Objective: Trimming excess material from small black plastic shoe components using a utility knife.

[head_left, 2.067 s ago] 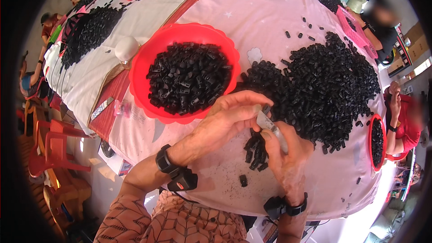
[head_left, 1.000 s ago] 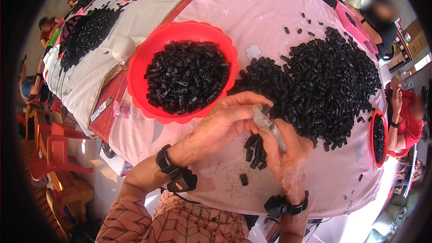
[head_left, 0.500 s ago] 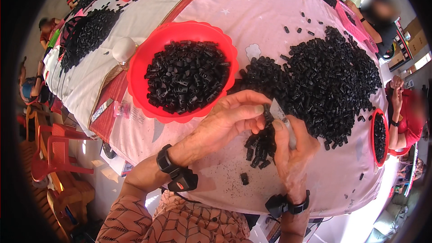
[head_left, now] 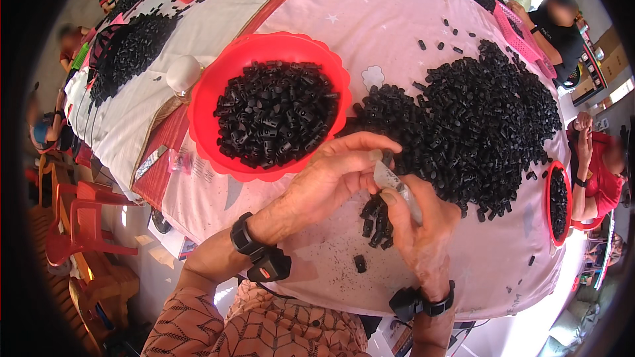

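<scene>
Black part (head_left: 388,157): just right of red bowl (head_left: 202,96)
Left hand (head_left: 340,170): fingertips pinched on part
Right hand (head_left: 424,221): curled tight round pale tool (head_left: 385,176)
Bowl: well filled, likely done share
Black heap (head_left: 486,125): right of bowl, large, likely undone

We see the pink cloth (head_left: 390,33) brightly lit, light patches on the floor (head_left: 142,277), and white glare at lower right. Straight edges bend toward black corners; a co-worker's head (head_left: 562,8) looks blurred.
</scene>
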### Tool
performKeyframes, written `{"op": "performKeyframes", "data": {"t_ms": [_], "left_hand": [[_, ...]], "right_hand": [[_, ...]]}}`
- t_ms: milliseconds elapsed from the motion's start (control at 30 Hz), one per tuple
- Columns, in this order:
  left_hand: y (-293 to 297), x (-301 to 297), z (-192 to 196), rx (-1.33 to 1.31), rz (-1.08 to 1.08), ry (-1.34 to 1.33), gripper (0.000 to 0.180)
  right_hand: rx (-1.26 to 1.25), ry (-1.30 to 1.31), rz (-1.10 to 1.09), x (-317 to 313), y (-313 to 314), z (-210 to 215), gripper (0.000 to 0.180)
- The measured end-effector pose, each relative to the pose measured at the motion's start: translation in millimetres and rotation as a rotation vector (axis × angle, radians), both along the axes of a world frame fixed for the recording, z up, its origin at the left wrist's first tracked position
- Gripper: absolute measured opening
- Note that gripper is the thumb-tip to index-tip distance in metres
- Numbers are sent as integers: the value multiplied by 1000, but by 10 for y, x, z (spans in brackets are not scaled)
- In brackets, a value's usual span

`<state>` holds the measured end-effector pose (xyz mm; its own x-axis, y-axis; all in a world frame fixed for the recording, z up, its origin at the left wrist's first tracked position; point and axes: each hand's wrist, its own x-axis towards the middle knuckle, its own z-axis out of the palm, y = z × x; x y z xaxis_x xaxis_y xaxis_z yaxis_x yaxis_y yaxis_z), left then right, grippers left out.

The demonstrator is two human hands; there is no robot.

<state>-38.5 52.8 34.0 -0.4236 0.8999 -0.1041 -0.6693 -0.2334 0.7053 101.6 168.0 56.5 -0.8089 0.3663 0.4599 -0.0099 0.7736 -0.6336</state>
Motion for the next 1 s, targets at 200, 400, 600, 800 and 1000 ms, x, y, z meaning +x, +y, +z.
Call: {"op": "performKeyframes", "data": {"t_ms": [200, 400, 600, 800, 1000], "left_hand": [[1, 17, -29, 34, 2, -6, 33], [-9, 19, -36, 41, 6, -7, 33], [-13, 13, -38, 42, -4, -4, 34], [-3, 30, -6, 27, 4, -4, 33], [-21, 50, 29, 28, 7, -15, 25]], "right_hand": [[40, 23, 6, -18, 6, -10, 24], [51, 10, 8, -20, -4, 6, 23], [27, 6, 3, -26, -7, 6, 22], [30, 9, 1, -21, 7, -4, 21], [41, 16, 0, -36, -24, 5, 21]]}}
